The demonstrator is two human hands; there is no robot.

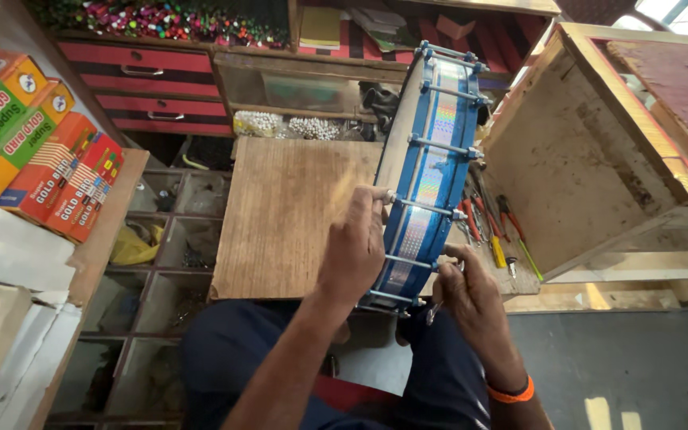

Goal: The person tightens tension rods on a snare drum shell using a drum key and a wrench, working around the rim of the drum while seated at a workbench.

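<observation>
One blue drum [428, 171], upright, gripped by two hands: left hand [353, 247], right hand [469, 291].

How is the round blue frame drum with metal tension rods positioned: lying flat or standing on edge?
On edge. The blue frame drum stands with its rim against the wooden board; left hand and right hand steady it.

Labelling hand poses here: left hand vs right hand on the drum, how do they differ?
The left hand sits higher, at the blue drum's upper rim by a tension rod; the right hand sits lower, near the bottom edge. The left hand shows its back, fingers curled; the right hand pinches a small metal tool. Only the right wrist wears an orange band. Both touch the drum.
</observation>
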